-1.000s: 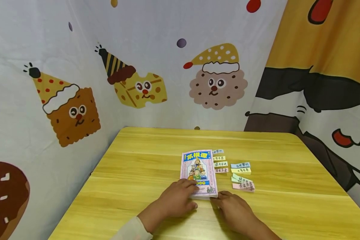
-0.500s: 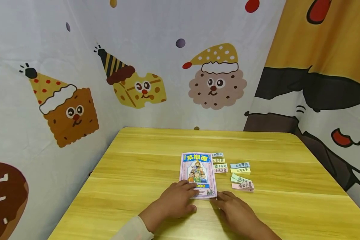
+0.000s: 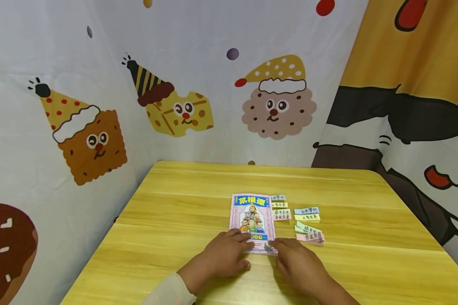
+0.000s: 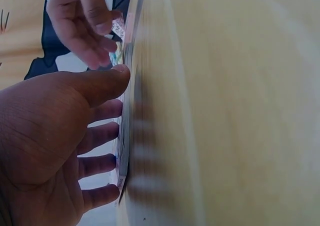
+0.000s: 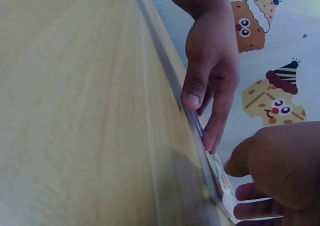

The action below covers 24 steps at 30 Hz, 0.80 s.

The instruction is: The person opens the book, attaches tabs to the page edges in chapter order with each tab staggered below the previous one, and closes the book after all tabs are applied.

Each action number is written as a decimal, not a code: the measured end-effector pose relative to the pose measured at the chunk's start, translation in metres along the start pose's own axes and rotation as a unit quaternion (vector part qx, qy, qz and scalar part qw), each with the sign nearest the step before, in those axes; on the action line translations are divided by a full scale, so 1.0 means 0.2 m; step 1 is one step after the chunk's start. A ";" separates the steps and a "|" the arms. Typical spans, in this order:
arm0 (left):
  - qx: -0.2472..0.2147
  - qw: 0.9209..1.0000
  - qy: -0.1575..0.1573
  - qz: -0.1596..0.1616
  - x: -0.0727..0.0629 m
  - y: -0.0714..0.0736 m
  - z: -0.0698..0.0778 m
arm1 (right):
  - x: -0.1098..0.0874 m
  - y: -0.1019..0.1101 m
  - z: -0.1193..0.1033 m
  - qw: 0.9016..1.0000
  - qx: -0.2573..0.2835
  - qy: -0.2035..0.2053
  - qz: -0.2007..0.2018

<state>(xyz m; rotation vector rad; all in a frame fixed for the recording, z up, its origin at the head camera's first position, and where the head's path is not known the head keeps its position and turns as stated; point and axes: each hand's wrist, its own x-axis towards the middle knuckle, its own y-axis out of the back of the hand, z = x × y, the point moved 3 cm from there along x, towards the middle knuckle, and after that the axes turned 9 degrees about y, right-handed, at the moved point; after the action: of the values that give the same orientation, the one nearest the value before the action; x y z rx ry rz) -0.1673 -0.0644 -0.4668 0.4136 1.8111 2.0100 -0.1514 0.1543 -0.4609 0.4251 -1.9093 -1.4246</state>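
A closed paperback book point(image 3: 252, 216) with a pink border, a blue title band and cartoon figures lies on the table. Across its lower left part, my left hand point(image 3: 227, 253) rests with spread fingers on the cover, its thumb near the bottom edge. My right hand point(image 3: 301, 264) touches the lower right corner of the cover with its fingertips; in the left wrist view its fingers are loosely bent. Several coloured paper tabs point(image 3: 280, 205) with handwriting stick out from the book's right edge.
Right of the book, loose handwritten strips lie on the wooden table point(image 3: 175, 212): a blue strip point(image 3: 306, 211), a yellow strip point(image 3: 307, 218), a green strip point(image 3: 309, 228) and a pink strip point(image 3: 310, 238). A cartoon-printed cloth point(image 3: 198, 38) hangs behind.
The cover and pages have settled flatter, bringing the tabs closer together. My right fingers have moved from beside the lower right corner up onto the cover. The left hand stays in place.
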 end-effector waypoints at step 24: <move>-0.003 1.000 -0.005 -0.005 0.00 -0.02 -0.01 | -0.04 -0.08 -0.01 0.998 -0.022 0.047 -0.031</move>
<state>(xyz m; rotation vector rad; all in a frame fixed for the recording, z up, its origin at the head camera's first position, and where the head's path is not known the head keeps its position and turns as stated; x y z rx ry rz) -0.1683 -0.0653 -0.4705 0.4108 1.7985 2.0028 -0.1462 0.1521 -0.4776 0.5253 -1.8004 -1.4587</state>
